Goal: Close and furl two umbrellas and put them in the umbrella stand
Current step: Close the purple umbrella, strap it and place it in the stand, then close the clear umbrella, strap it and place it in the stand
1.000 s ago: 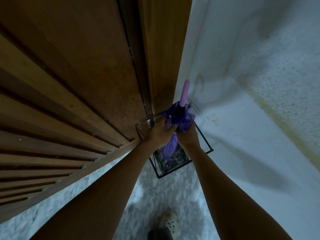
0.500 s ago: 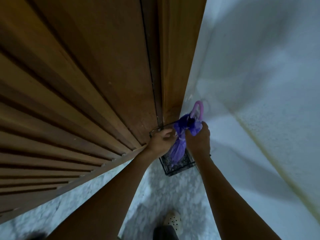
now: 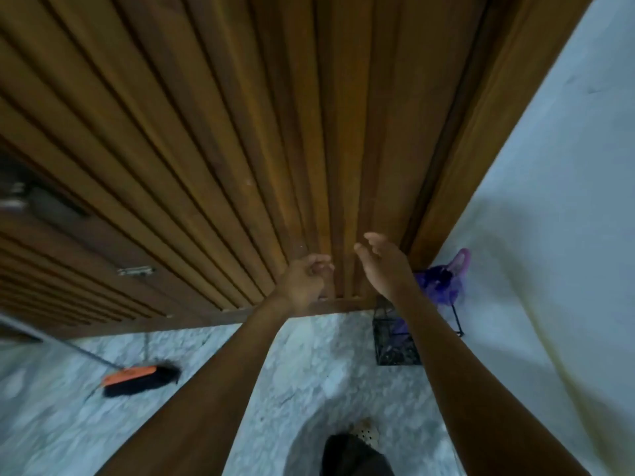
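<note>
Now purple umbrella (image 3: 438, 281) upright in black wire stand (image 3: 391, 341); left hand (image 3: 304, 281) loosely curled, empty, right hand (image 3: 385, 266) spread

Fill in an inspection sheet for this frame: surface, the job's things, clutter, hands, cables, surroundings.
Surface: pale marbled floor, bare around the stand.
Job's things: purple umbrella furled, handle up, standing in the black wire umbrella stand in the corner; second umbrella not seen.
Clutter: orange and black brush with a long handle lying on the floor.
Hands: left hand loosely curled, empty; right hand open, empty; both clear of the umbrella.
Cables: nothing seen.
Surroundings: slatted wooden door, white wall, a shoe at the bottom edge.
</note>
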Action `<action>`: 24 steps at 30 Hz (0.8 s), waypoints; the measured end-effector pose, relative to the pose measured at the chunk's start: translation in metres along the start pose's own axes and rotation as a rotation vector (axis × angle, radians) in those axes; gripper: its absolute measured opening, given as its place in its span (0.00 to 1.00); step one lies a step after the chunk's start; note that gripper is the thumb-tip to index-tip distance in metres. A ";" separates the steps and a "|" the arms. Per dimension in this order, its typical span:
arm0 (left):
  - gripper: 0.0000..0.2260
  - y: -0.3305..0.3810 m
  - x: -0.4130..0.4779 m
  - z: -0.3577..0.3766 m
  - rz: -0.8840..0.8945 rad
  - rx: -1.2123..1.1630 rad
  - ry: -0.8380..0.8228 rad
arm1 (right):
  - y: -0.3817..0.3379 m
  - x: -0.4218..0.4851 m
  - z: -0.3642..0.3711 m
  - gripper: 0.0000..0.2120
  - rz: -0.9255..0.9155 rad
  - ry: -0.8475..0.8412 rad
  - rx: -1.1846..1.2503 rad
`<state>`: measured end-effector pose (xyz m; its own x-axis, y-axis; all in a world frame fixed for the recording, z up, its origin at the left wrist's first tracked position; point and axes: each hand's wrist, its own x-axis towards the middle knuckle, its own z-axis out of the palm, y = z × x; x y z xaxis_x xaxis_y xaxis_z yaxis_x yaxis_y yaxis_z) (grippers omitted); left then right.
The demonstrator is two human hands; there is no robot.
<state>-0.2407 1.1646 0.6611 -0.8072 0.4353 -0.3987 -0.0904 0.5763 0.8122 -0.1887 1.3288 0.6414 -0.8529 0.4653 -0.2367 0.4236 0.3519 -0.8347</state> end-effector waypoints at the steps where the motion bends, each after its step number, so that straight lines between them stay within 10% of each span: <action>1: 0.16 -0.004 -0.016 -0.018 -0.002 -0.010 0.048 | -0.016 -0.007 0.011 0.21 -0.047 -0.024 0.002; 24: 0.10 -0.227 -0.570 -0.233 -0.186 -0.250 1.122 | -0.256 -0.440 0.345 0.13 -0.731 -0.971 -0.035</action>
<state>0.1038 0.6247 0.8031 -0.8213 -0.5701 -0.0217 -0.2734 0.3599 0.8920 -0.0272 0.7539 0.7872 -0.7614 -0.6483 -0.0023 -0.2572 0.3053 -0.9169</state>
